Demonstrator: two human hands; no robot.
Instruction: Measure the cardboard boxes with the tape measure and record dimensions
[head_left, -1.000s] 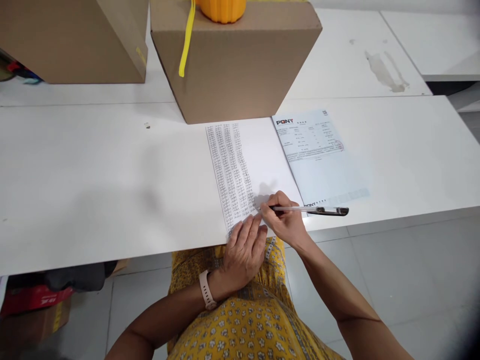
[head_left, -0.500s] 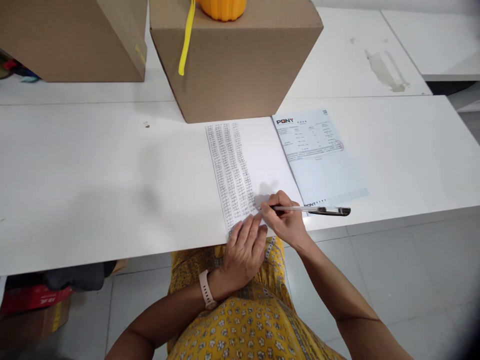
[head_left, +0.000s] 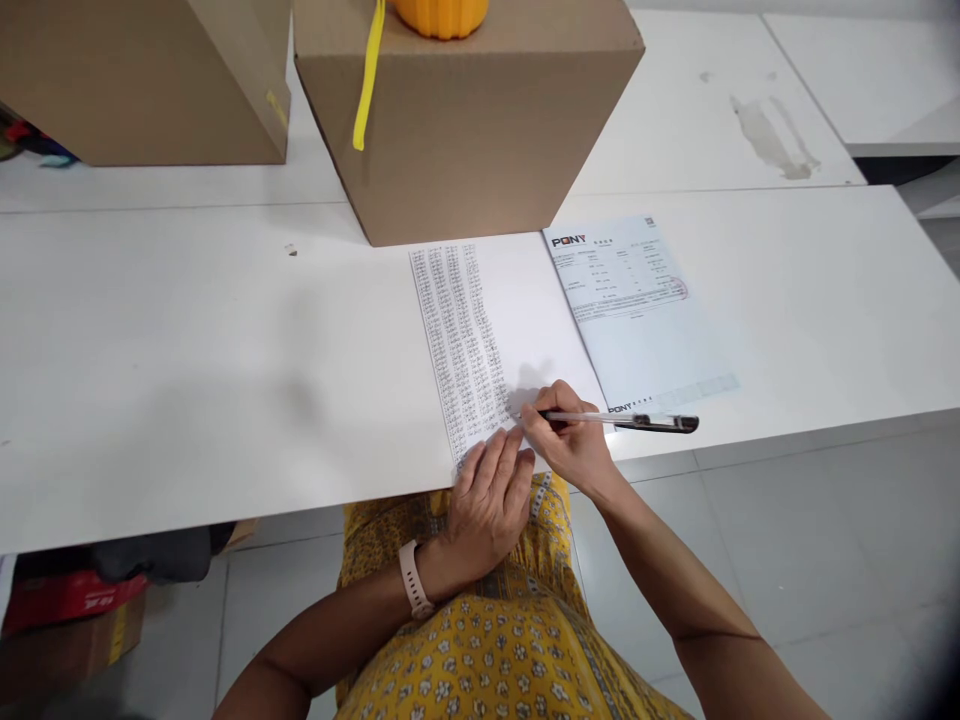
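My right hand (head_left: 568, 435) grips a pen (head_left: 634, 421) with a clear barrel and black ends, its tip at the paper beside the last column of writing. Under both hands lies a white sheet of paper (head_left: 525, 310), filled on its left with several columns of small handwriting. My left hand (head_left: 491, 495) rests flat on the sheet's bottom edge, fingers stretched out, near the table's front. Right of the sheet is a light-blue printed form (head_left: 645, 340) headed PONY, with a round reddish stamp.
A cardboard box (head_left: 465, 140) stands just behind the sheet, with an orange object (head_left: 442, 15) and a yellow strap (head_left: 367, 85) on it. Another cardboard box (head_left: 150, 90) is at the back left. The white table (head_left: 187, 350) ends in front of my body; dark and red items (head_left: 82, 598) sit below it.
The view has shifted very slightly. Both hands, the pen and the papers keep practically the same places.
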